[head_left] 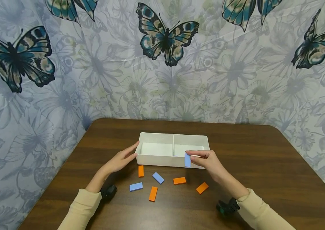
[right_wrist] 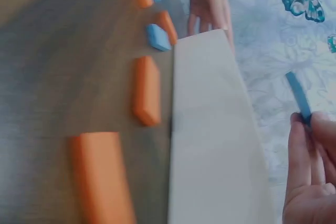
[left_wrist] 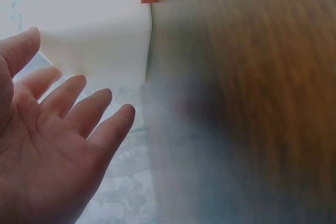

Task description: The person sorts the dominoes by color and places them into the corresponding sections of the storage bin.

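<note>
Between thumb and fingers my right hand (head_left: 207, 161) pinches a blue block (head_left: 187, 160), held upright at the front of the white box (head_left: 162, 160), over its right part. In the right wrist view the same blue block (right_wrist: 298, 93) sticks up from the fingertips. My left hand (head_left: 123, 159) rests at the box's left end, fingers extended against its wall. The left wrist view shows that hand (left_wrist: 63, 124) with spread, slightly bent fingers beside the pale box wall (left_wrist: 100, 40). A divider (head_left: 173, 145) splits the box into two compartments.
Before the box, loose blocks lie on the brown table (head_left: 237, 140): blue ones (head_left: 136, 187) (head_left: 158, 178) and several orange ones, among them a left one (head_left: 141, 171), a front one (head_left: 153, 194), a middle one (head_left: 179, 180) and a right one (head_left: 202, 187). Butterfly-patterned cloth (head_left: 174, 89) hangs behind.
</note>
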`<state>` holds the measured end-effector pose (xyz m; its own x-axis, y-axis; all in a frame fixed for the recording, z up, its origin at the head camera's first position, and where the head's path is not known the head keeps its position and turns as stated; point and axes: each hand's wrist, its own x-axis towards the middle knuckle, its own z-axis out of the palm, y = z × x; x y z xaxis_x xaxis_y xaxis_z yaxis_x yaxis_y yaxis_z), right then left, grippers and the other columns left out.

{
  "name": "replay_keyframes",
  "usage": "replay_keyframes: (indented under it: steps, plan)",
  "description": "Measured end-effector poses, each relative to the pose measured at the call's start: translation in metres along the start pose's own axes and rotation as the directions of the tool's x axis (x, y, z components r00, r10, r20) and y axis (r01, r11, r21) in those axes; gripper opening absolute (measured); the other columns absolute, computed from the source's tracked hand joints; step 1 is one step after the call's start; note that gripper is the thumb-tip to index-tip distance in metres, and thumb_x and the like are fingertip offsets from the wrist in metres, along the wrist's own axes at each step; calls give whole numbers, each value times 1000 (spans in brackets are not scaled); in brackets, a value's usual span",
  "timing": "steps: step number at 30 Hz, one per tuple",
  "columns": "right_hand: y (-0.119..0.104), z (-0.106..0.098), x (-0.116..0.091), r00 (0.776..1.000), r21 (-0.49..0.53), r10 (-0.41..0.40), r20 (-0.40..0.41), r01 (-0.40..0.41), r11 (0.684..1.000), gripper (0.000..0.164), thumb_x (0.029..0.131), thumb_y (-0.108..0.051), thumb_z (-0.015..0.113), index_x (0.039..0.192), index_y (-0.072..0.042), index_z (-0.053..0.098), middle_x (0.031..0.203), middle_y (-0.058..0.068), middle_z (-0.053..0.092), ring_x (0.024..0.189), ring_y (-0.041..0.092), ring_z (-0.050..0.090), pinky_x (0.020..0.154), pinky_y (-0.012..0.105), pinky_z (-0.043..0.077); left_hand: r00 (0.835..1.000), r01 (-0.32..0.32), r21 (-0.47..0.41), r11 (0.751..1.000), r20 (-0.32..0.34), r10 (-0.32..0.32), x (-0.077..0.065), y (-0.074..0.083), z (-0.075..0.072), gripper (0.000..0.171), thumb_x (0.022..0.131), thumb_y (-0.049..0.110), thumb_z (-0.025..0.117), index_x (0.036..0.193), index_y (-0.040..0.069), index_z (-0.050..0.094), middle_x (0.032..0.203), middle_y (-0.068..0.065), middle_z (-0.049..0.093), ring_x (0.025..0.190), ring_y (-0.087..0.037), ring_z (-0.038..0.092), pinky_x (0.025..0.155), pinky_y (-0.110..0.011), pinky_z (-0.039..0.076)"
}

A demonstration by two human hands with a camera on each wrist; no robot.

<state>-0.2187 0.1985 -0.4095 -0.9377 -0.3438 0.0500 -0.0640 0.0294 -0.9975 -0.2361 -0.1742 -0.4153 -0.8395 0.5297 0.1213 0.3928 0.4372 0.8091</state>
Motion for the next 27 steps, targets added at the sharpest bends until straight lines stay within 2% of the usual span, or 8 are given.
replay_keyframes:
  steps: [4, 9, 11, 14, 18, 27]
  plan:
    - [-8, -2, 19, 999, 34, 23, -28, -22, 999, 28, 89, -5, 64, 114, 8, 64, 113, 13, 64, 97, 17, 61, 85, 32, 48, 1000, -8, 12, 1000, -14, 8, 3, -19, 2, 55, 101, 15, 45, 148, 3, 20, 151, -17, 17, 135, -36, 17, 103, -56, 20]
    - [-9, -7, 44, 995, 124, 82, -48, -75, 989, 25, 90, 5, 58, 113, 13, 61, 108, 13, 65, 90, 14, 64, 82, 31, 49, 1000, -12, 20, 1000, -12, 12, 3, -25, 2, 57, 101, 25, 45, 150, 8, 20, 152, -13, 18, 136, -34, 18, 104, -55, 21]
    - [-7, -9, 52, 993, 125, 112, -49, -105, 987, 26, 90, 8, 55, 114, 16, 59, 106, 12, 65, 86, 13, 65, 81, 30, 49, 1000, -9, 14, 1000, -11, 9, 3, -26, 3, 58, 101, 28, 45, 150, 9, 21, 152, -11, 18, 136, -32, 18, 104, -53, 21]
    - [-2, -8, 62, 986, 81, 158, -47, -153, 985, 26, 90, 9, 55, 114, 18, 57, 102, 12, 65, 82, 12, 64, 77, 28, 51, 1000, -2, 15, 1000, -13, 2, 3, -26, 3, 59, 100, 30, 46, 150, 10, 21, 152, -9, 19, 136, -30, 20, 104, -51, 24]
    - [3, -4, 73, 978, -27, 208, -33, -209, 978, 24, 89, 9, 57, 111, 18, 59, 100, 15, 65, 78, 13, 64, 74, 28, 52, 1000, 10, 13, 1000, -22, -9, 3, -27, 5, 59, 100, 31, 47, 150, 11, 22, 152, -7, 20, 135, -28, 22, 104, -48, 25]
    - [9, 2, 86, 946, -202, 325, -11, -321, 925, 16, 86, 11, 59, 100, 14, 66, 93, 17, 65, 72, 17, 63, 69, 30, 54, 1000, 3, 11, 1000, -19, -3, 2, -25, 3, 58, 100, 29, 46, 150, 12, 21, 152, -7, 19, 136, -28, 21, 104, -49, 24]
